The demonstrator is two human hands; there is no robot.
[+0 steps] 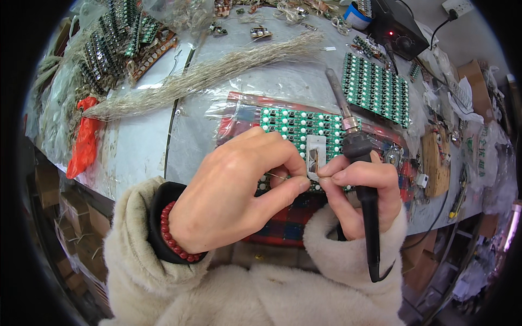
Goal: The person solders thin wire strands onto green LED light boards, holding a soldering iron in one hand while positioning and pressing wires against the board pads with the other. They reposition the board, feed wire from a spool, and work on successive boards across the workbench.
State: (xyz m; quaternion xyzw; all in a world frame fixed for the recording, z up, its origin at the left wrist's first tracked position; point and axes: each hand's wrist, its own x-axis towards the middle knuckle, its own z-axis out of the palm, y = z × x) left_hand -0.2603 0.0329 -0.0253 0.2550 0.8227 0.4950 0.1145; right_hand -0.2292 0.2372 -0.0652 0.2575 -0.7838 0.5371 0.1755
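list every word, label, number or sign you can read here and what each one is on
Plastic bag, right side: green printed characters run down it; I won't copy printed words out.
Black box, upper right: any marks on it are too small to read.
Green circuit boards: any marks are too small to read.
Soldering iron: no lettering that I can make out.

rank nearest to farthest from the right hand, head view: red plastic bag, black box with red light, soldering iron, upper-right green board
1. Soldering iron: held in the right hand.
2. Upper-right green board: ahead of the hand.
3. Black box: farther ahead, top right.
4. Red plastic bag: far left.
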